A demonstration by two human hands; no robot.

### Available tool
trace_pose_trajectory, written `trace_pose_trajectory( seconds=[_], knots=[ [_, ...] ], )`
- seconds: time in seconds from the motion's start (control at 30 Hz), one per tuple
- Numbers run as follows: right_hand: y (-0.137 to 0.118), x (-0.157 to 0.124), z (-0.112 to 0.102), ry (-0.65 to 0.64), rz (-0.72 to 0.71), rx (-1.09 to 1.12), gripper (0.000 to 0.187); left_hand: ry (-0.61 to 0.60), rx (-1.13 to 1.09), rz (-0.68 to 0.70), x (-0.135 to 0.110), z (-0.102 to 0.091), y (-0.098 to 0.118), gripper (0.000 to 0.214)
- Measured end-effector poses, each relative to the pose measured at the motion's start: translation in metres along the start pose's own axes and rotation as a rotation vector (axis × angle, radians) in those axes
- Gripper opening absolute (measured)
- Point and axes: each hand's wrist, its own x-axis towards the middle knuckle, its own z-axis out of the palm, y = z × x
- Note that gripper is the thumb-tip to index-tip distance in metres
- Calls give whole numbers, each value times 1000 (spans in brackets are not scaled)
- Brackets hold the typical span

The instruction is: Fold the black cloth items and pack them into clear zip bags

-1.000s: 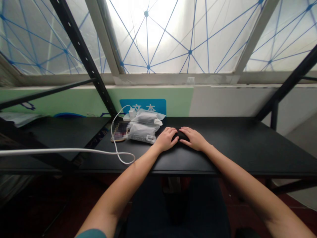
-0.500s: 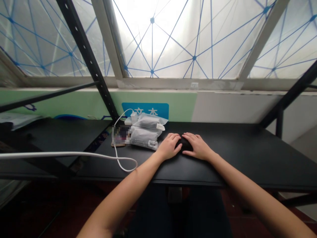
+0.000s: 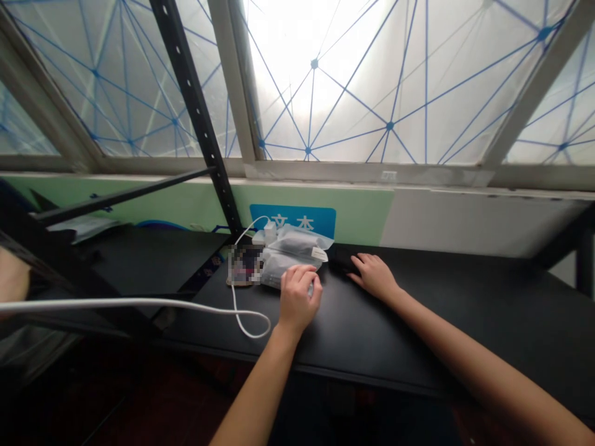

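My left hand [image 3: 300, 296] is closed, thumb and fingers pinched at the near right corner of a frosted plastic bag [image 3: 279, 263]; its fingers partly cover that corner. A second frosted bag [image 3: 300, 240] lies just behind. My right hand [image 3: 374, 276] rests on the table with its thumb and fingers around the right end of a black object [image 3: 341, 261]. That object barely stands out from the black tabletop, so its kind is unclear.
The black table [image 3: 353, 334] runs below a window. A white cable [image 3: 139, 303] loops left of the bags, beside a pixelated flat item [image 3: 244, 266] and a white plug [image 3: 270, 231]. A dark metal upright [image 3: 198, 118] rises behind. Part of another person's arm [image 3: 12, 275] shows at left.
My left hand has left the black object and moved left to the near frosted bag. My right hand has stayed at the black object. The view has swung left, and a person's arm has appeared.
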Motion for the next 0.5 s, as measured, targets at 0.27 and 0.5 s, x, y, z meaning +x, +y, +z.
trace_pose_trajectory(
  seconds=[0.27, 0.5],
  knots=[
    [-31, 34, 24, 94, 40, 21, 52, -210, 350, -344, -24, -2, -13, 48],
    [-47, -20, -9, 90, -222, 351, 38, -250, 276, -159, -21, -4, 5, 34]
  ],
)
